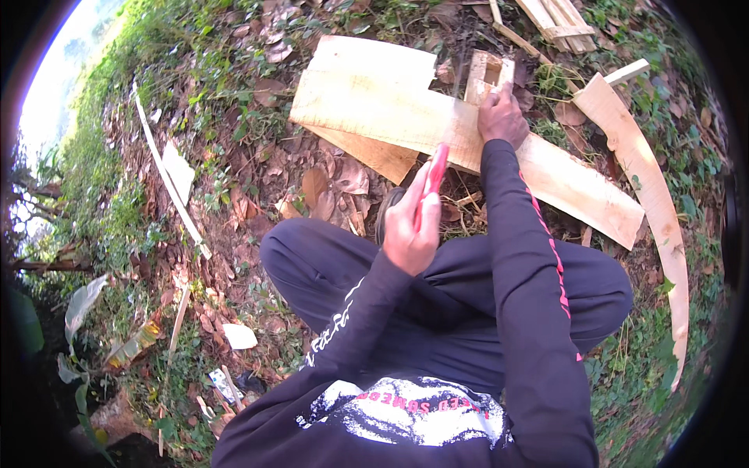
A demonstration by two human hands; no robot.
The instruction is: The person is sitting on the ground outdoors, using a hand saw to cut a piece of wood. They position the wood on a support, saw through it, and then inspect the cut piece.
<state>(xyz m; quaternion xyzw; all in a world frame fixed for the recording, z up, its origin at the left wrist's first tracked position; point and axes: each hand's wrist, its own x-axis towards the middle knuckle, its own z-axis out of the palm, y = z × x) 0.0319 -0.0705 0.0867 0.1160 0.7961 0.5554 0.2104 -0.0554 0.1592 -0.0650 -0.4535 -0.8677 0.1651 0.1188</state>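
My left hand is wrapped round the red handle of what looks like a handsaw. Its thin blade, smeared and hard to make out, points away over a wide pale board with a notch in its far edge. My right hand is closed on the near end of a small wooden block with a rectangular hole. That block sits at the board's far edge, and the hand's underside rests against the board. Folded legs in dark trousers lie just below both hands.
Right of the board lies a long curved plank. Several narrow strips form a bundle at the far right. A thin pole and a pale offcut lie leftward. Leaves and weeds cover the ground; another wood chip is nearer.
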